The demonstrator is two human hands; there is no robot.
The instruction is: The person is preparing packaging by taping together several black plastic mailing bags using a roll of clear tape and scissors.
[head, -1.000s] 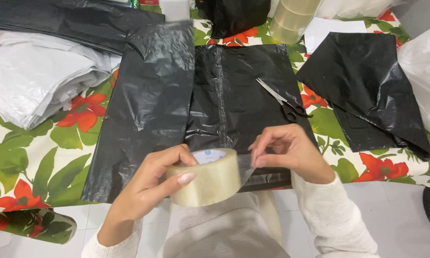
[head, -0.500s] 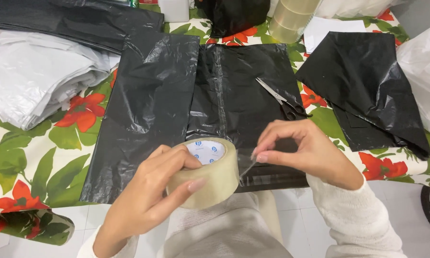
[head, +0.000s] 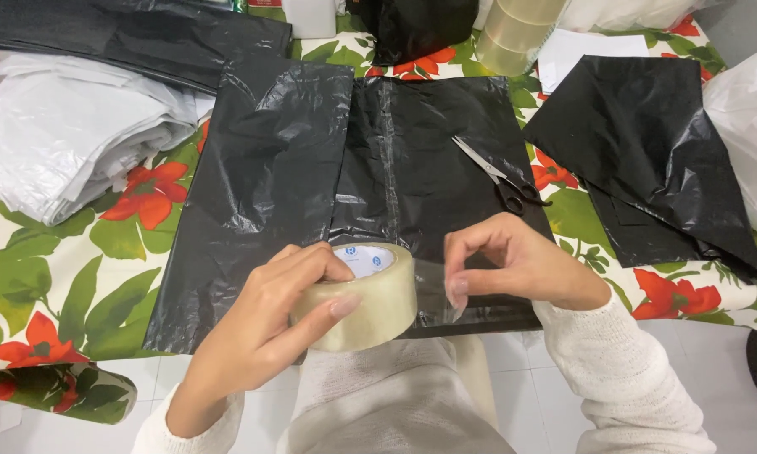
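While the left hand wraps around a roll of clear packing tape low in the centre of the frame, its fingers curl over the roll's outer face and the thumb lies across the top by the white core. Just to the right, the right hand has its thumb and forefinger pressed together, pinching the free end of the tape strip, which stretches as a short clear band between roll and fingertips. Both hands hover at the near edge of a black plastic bag spread flat on the worktop, which is covered in a cloth printed with red flowers and green leaves. A pair of scissors with black handles lies on the bag, right of centre and above the right hand. At the upper left of the frame sits a stack of folded white plastic sheets, with more black plastic behind it. To the right lies a folded black bag, apart from the central one. At the top edge, right of centre, stands a stack of clear tape rolls.
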